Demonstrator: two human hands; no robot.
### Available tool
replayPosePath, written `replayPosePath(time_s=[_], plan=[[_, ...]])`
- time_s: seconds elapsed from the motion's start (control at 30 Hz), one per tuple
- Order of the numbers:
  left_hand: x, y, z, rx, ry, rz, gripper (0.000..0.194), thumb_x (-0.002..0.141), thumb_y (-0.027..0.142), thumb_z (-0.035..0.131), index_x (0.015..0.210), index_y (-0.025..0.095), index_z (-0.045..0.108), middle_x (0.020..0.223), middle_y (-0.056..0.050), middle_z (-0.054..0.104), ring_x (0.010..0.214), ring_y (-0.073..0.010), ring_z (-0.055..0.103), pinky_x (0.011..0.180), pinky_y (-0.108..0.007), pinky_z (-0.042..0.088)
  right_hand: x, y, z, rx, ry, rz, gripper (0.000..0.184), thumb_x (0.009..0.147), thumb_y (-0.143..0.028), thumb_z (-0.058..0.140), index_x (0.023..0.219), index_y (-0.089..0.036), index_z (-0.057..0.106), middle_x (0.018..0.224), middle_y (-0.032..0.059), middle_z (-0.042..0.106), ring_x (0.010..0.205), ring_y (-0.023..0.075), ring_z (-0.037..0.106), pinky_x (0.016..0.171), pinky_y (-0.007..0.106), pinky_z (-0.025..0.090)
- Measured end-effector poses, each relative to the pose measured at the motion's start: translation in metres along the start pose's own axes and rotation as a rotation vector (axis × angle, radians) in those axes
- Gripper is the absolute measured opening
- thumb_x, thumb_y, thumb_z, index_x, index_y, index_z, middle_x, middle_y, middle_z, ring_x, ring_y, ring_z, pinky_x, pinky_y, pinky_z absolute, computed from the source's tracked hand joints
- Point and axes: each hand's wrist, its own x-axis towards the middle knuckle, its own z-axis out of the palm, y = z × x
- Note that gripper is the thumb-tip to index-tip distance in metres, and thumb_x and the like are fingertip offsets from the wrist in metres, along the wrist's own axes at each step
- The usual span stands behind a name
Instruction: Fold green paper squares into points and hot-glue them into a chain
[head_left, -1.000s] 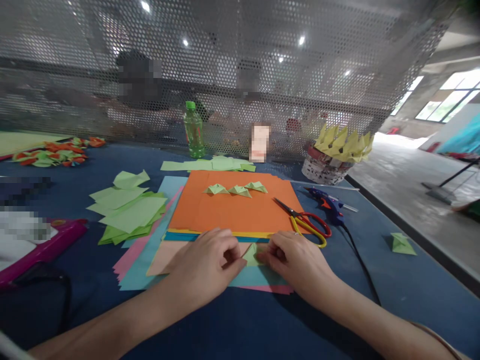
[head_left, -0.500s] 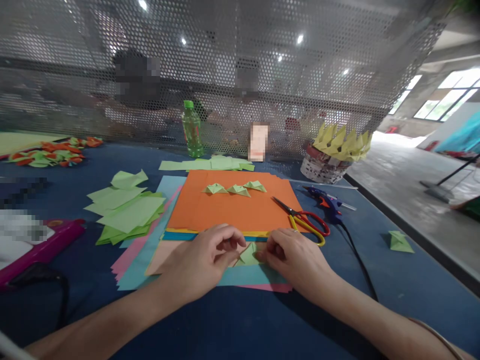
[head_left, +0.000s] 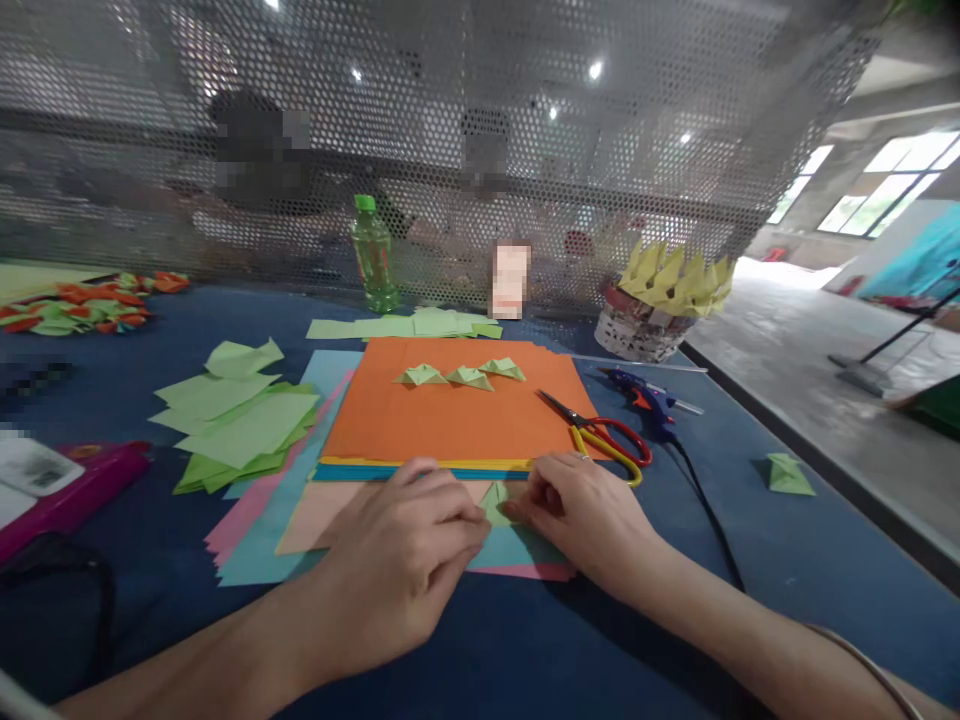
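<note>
A small light-green folded paper piece (head_left: 496, 500) lies on the pastel sheets near the table's front. My left hand (head_left: 397, 565) has its fingers curled and pressed on the piece's left side, covering part of it. My right hand (head_left: 581, 520) pinches its right edge with curled fingers. Just beyond them lies a stack of coloured paper with an orange sheet (head_left: 450, 410) on top. Three folded green pieces (head_left: 459, 374) sit in a row on that sheet.
Red-and-yellow scissors (head_left: 600, 435) and a blue glue gun (head_left: 643, 396) with its black cord lie right of the stack. Green paper squares (head_left: 236, 425) are piled at left. A green bottle (head_left: 373, 255), a basket of yellow folded pieces (head_left: 660, 310) and a perforated metal screen stand behind.
My left hand has closed down over the green piece, which showed more half a second ago. The view has shifted slightly, so everything sits a little further left.
</note>
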Motion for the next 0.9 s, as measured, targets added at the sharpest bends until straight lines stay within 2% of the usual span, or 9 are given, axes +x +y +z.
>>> replayPosePath(time_s=[0.17, 0.27, 0.43, 0.6, 0.7, 0.77, 0.87, 0.9], plan=[[0.0, 0.006, -0.004, 0.01, 0.04, 0.053, 0.018, 0.098, 0.012, 0.052, 0.09, 0.019, 0.066, 0.093, -0.002, 0.072, 0.085, -0.0179, 0.062, 0.089, -0.04, 0.036, 0.0, 0.005, -0.002, 0.056, -0.013, -0.009, 0.029, 0.085, -0.035, 0.076, 0.072, -0.02, 0.055, 0.071, -0.0027, 0.06, 0.067, 0.0146, 0.052, 0.06, 0.025, 0.031], [0.001, 0.007, -0.006, 0.007, 0.039, 0.043, 0.017, 0.097, 0.013, 0.054, 0.088, 0.02, 0.066, 0.091, -0.001, 0.072, 0.083, -0.018, 0.062, 0.087, -0.041, 0.037, 0.0, 0.008, -0.005, 0.098, -0.041, -0.014, 0.025, 0.085, -0.027, 0.076, 0.072, -0.02, 0.055, 0.074, -0.0025, 0.061, 0.07, 0.0146, 0.054, 0.062, 0.025, 0.033], [-0.001, 0.008, -0.009, -0.004, 0.006, 0.024, 0.021, 0.097, 0.013, 0.053, 0.104, 0.023, 0.069, 0.086, -0.001, 0.071, 0.08, -0.0191, 0.062, 0.084, -0.04, 0.037, -0.003, 0.017, -0.01, 0.169, -0.07, -0.048, 0.015, 0.085, -0.011, 0.069, 0.08, -0.021, 0.058, 0.078, -0.0031, 0.063, 0.075, 0.0136, 0.056, 0.065, 0.024, 0.036], [-0.001, 0.006, -0.01, 0.004, -0.011, -0.012, 0.028, 0.097, 0.015, 0.052, 0.121, 0.024, 0.064, 0.088, -0.002, 0.071, 0.082, -0.0207, 0.062, 0.087, -0.042, 0.035, -0.003, 0.024, -0.016, 0.322, -0.152, -0.099, 0.006, 0.092, -0.017, 0.06, 0.092, -0.022, 0.062, 0.086, -0.0017, 0.067, 0.08, 0.0139, 0.06, 0.07, 0.024, 0.041], [0.0, 0.004, -0.008, -0.001, -0.001, -0.012, 0.027, 0.099, 0.015, 0.051, 0.121, 0.025, 0.064, 0.085, -0.001, 0.07, 0.08, -0.0201, 0.06, 0.085, -0.041, 0.035, 0.001, 0.02, -0.014, 0.407, -0.163, -0.085, 0.015, 0.099, -0.02, 0.05, 0.092, -0.021, 0.064, 0.092, 0.0007, 0.07, 0.083, 0.0148, 0.063, 0.075, 0.026, 0.044], [0.002, 0.003, -0.006, -0.007, 0.009, -0.016, 0.025, 0.1, 0.015, 0.051, 0.117, 0.024, 0.066, 0.081, -0.001, 0.068, 0.077, -0.0193, 0.059, 0.082, -0.04, 0.036, 0.003, 0.014, -0.011, 0.366, -0.114, -0.084, 0.02, 0.101, -0.022, 0.048, 0.088, -0.02, 0.063, 0.09, 0.002, 0.07, 0.084, 0.0164, 0.063, 0.076, 0.028, 0.044], [0.004, 0.001, -0.003, -0.019, 0.046, -0.006, 0.023, 0.101, 0.015, 0.05, 0.115, 0.022, 0.067, 0.078, 0.0, 0.067, 0.073, -0.0174, 0.058, 0.079, -0.038, 0.037, 0.004, 0.005, -0.004, 0.25, -0.058, -0.104, 0.006, 0.094, -0.018, 0.06, 0.091, -0.02, 0.065, 0.092, 0.0024, 0.069, 0.086, 0.0186, 0.062, 0.078, 0.03, 0.044], [0.004, 0.0, -0.002, -0.023, 0.059, -0.002, 0.023, 0.101, 0.014, 0.051, 0.115, 0.022, 0.067, 0.079, 0.0, 0.068, 0.073, -0.0169, 0.058, 0.079, -0.037, 0.037, 0.004, 0.004, -0.003, 0.228, -0.054, -0.107, 0.007, 0.091, -0.015, 0.063, 0.094, -0.021, 0.065, 0.094, 0.0024, 0.068, 0.087, 0.0188, 0.062, 0.078, 0.031, 0.044]])
